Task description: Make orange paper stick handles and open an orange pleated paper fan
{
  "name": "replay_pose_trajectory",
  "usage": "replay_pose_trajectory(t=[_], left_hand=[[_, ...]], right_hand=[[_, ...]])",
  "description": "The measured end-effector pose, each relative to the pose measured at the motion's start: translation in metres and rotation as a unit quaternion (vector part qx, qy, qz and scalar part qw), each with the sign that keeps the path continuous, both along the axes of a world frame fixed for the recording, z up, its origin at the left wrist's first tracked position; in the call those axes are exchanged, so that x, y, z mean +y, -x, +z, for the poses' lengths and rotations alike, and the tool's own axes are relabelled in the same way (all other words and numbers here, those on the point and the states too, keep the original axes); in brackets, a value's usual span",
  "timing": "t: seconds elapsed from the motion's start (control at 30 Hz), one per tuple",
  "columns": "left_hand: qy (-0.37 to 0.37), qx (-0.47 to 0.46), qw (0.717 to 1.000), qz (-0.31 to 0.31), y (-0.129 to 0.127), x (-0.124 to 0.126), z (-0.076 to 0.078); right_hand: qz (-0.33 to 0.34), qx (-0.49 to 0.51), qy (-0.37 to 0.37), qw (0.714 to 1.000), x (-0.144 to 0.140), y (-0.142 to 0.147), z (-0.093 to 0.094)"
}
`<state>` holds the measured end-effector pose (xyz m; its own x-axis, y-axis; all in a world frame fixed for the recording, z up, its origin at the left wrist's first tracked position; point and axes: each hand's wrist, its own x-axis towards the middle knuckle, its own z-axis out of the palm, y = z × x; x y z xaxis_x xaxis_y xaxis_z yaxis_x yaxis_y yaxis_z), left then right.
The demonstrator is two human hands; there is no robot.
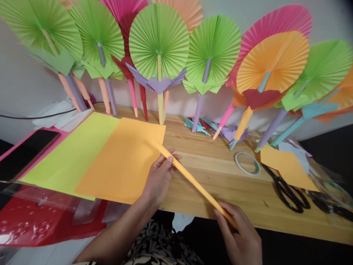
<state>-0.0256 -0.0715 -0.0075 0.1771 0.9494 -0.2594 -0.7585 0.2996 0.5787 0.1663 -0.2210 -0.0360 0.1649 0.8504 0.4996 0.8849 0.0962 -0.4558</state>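
Pinching the rolled orange paper tube (192,181), both hands seem closed: left hand (159,179) mid-tube, right hand (241,238) at its end.

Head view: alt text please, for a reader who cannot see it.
Two hands, left hand and right hand, hold a thin rolled orange paper stick over a wooden table. Orange paper sheet, tape roll, scissors and paper fans along the wall surround them.

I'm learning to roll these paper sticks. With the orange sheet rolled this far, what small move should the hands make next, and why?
Probably keep rolling the tube a little further into the orange sheet. The left hand pinches its upper part and the right hand its lower end. It runs diagonally from the sheet's corner, and most of the sheet still lies flat and unrolled on the table.
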Motion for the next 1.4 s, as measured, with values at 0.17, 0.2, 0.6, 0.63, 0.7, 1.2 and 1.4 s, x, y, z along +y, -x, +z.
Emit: replay_pose_trajectory(t=[0.17, 0.2, 0.6, 0.63, 0.7, 1.2, 1.4], left_hand=[[-0.004, -0.008, 1.000, -0.012, 0.000, -0.001, -0.001], [-0.005, -0.009, 1.000, -0.013, 0.001, -0.001, -0.001], [-0.018, -0.015, 1.000, -0.014, 0.002, -0.001, 0.001], [-0.020, -0.014, 1.000, -0.014, 0.002, -0.001, 0.001], [-0.023, -0.012, 1.000, -0.016, 0.002, -0.001, 0.001], [-0.023, -0.008, 0.999, -0.020, 0.002, 0.000, 0.002], [-0.015, -0.002, 1.000, -0.016, 0.002, 0.000, -0.001]], right_hand=[[-0.002, 0.004, 0.030, 1.000, -0.003, -0.008, -0.006], [-0.001, 0.003, 0.035, 0.999, -0.003, -0.009, -0.007], [-0.017, 0.057, 0.076, 0.995, -0.005, -0.011, -0.008], [-0.020, 0.064, 0.081, 0.994, -0.005, -0.011, -0.008], [-0.026, 0.077, 0.088, 0.993, -0.005, -0.011, -0.008], [-0.049, 0.249, 0.175, 0.951, 0.001, -0.016, 0.004], [-0.078, 0.307, 0.189, 0.929, 0.002, -0.009, 0.007]])
